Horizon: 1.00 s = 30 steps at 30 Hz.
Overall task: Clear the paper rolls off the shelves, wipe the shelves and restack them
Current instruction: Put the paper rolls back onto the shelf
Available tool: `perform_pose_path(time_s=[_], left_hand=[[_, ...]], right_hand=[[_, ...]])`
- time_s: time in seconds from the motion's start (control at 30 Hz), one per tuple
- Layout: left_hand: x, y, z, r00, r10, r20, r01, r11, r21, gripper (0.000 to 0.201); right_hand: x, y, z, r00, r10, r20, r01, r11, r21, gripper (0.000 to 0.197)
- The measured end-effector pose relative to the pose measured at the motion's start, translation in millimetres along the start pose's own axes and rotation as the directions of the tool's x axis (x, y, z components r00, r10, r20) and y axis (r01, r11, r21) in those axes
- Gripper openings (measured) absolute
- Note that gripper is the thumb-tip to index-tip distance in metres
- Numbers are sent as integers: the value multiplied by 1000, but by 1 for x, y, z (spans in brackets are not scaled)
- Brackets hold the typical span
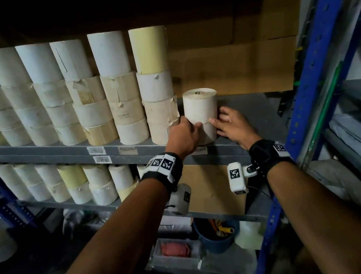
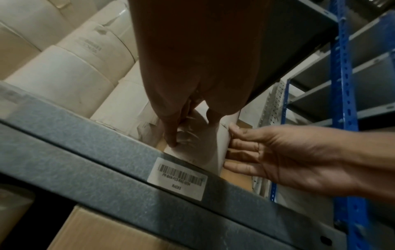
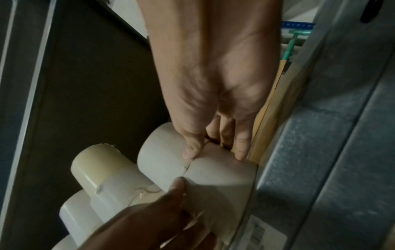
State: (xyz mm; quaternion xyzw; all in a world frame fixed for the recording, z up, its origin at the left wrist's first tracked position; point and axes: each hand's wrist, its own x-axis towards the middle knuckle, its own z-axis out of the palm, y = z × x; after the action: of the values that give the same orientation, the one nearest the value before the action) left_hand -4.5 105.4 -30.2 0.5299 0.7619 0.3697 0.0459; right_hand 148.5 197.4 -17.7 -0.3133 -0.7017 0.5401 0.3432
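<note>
**Two-roll stack gripped at shelf's right end**

Left hand [image 1: 183,136] wraps the left side of the short stack of paper rolls [image 1: 202,114], thumb across its front. Right hand [image 1: 232,125] presses nearly straight fingers on the right side. Stack stands on the shelf [image 1: 249,111], beside the taller column [image 1: 156,85]. Advice: squeeze evenly at the seam, keep it upright.

The left hand [image 2: 192,81] has its fingers [image 2: 171,135] against a white paper roll [image 2: 205,148] standing on the grey shelf [image 2: 85,152]. The right hand [image 2: 288,160] touches the roll's opposite side with straight fingers. A barcode label [image 2: 179,179] sits on the shelf edge just below the fingers.
</note>
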Motion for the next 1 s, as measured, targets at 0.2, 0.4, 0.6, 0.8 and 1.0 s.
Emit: perform_pose_path(time_s=[0.2,0.4,0.6,0.8,1.0], left_hand=[[-54,-16,-23,997,81,6,-80,995,-50,37],[-174,-108,-26,991,10,133,-19,998,65,37],[-342,-262,-27,871,-334,360,308,943,128,64],[-481,-371,-80,681,-625,382,600,775,199,59],[-532,-443,-149,575,-780,248,755,623,207,33]], right_hand=[[-32,20,17,980,-111,-167,60,957,-283,44],[-131,106,87,991,-126,-42,101,921,-375,26],[-233,207,223,931,162,328,48,835,-548,33],[-288,246,377,771,342,537,44,813,-580,38],[-284,237,501,688,322,651,156,810,-565,38]])
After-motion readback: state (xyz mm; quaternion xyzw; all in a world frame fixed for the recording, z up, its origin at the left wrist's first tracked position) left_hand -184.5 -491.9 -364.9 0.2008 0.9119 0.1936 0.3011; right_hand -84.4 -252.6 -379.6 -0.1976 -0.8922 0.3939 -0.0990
